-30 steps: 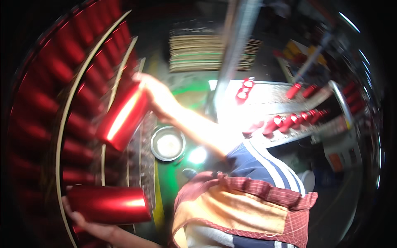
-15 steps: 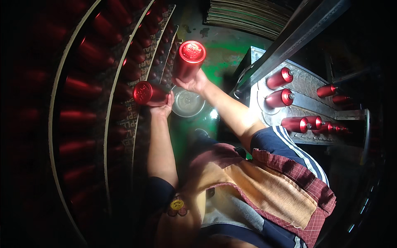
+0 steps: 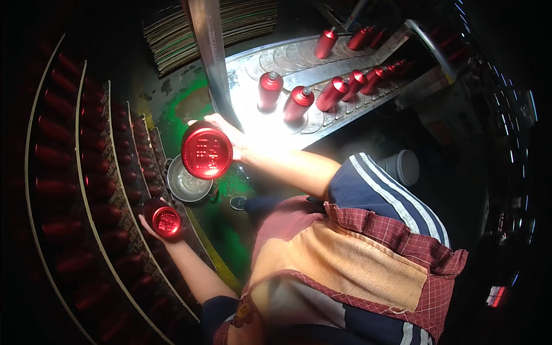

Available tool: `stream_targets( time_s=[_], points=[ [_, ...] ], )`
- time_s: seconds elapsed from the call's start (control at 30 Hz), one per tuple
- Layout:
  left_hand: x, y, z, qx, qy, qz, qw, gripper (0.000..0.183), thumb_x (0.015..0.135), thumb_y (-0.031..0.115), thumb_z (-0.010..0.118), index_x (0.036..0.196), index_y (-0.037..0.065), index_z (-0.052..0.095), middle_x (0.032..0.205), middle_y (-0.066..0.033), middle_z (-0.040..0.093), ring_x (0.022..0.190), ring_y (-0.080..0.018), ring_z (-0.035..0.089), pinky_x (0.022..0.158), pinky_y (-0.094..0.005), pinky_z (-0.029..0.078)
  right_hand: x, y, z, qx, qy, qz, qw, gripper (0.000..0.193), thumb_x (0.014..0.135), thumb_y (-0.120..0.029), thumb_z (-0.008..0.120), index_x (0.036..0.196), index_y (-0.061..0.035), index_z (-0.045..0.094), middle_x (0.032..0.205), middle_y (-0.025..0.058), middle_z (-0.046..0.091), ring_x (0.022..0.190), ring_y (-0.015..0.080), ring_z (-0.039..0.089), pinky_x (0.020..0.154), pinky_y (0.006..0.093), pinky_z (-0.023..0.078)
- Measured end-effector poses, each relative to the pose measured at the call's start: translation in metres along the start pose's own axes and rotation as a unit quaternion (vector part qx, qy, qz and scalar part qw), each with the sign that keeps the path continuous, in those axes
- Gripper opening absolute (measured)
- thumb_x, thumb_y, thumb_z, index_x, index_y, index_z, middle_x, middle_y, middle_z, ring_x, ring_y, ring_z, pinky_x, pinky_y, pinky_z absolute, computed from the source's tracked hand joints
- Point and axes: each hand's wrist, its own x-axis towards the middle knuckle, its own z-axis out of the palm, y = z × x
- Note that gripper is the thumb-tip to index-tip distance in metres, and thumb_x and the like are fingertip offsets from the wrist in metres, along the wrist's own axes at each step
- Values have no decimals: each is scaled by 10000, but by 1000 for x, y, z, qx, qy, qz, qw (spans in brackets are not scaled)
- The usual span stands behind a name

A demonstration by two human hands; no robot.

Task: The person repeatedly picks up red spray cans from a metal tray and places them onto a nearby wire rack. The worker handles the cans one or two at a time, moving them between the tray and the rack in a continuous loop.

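In my right hand (image 3: 229, 133) is a red metal bottle (image 3: 207, 150), its round base facing up and its neck out of sight. A second red bottle (image 3: 165, 219) is held base-up in my left hand (image 3: 148, 224), lower and close to the stacked rows on the left. Most of the left hand's fingers are hidden behind that bottle. Layers of red bottles (image 3: 50, 159) lie on their sides there, with thin boards (image 3: 81, 149) between them. Just beyond my right hand, several red bottles (image 3: 299, 103) stand upright on a metal conveyor (image 3: 270, 60), necks up.
A steel post (image 3: 208, 57) rises at the conveyor's near end. On the green floor, between the stack and my body, is a round metal pan (image 3: 188, 181). Flat sheets (image 3: 213, 29) are piled at the back. A pale bucket (image 3: 407, 167) sits below the conveyor at right.
My view has swung to the right, bringing more of the conveyor in. The hands are farther apart: the right bottle is nearer the conveyor, the left one nearer the stack. Both stay held.
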Motion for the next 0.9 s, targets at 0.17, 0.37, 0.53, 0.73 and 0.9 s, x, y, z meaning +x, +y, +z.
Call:
stream_targets(
  time_s=[0.17,0.37,0.53,0.73,0.9],
  points=[
    [-103,-104,-24,132,241,26,961,434,959,460,513,1189,108,621,1162,-91,670,1038,-298,651,891,-487,547,-211,-112,-55,-236,245,-152,928,428,910,-299,658,1268,-78,581,1133,90,646,1005,208,652,925,406,534],
    [-138,-165,-8,121,143,-10,982,410,965,369,546,1268,94,561,1122,-90,666,1022,-280,652,881,-461,556,-337,-252,-8,-568,368,-371,635,356,868,-157,667,1211,-63,672,1147,46,639,1034,151,603,966,302,467],
    [-86,-148,42,184,57,25,981,480,948,295,595,1336,36,486,1100,-138,661,975,-274,665,855,-413,576,-291,-342,25,-777,352,-478,207,385,780,-185,752,1163,-202,720,1188,79,616,1111,255,574,991,356,468],
    [-29,-88,133,429,20,180,885,392,848,107,672,1212,-32,630,1234,-140,632,1125,-251,601,1002,-391,473,-151,-347,-78,-792,454,-367,178,384,717,-189,787,1080,-310,752,1332,102,497,1239,358,437,1041,436,441],
    [43,-151,192,637,-81,364,674,344,681,15,819,1017,44,751,1213,-123,611,1091,-262,579,977,-372,456,-88,-343,-141,-752,513,-330,251,372,724,-196,785,1072,-322,748,1398,104,437,1297,385,359,1039,445,448]
  ],
)
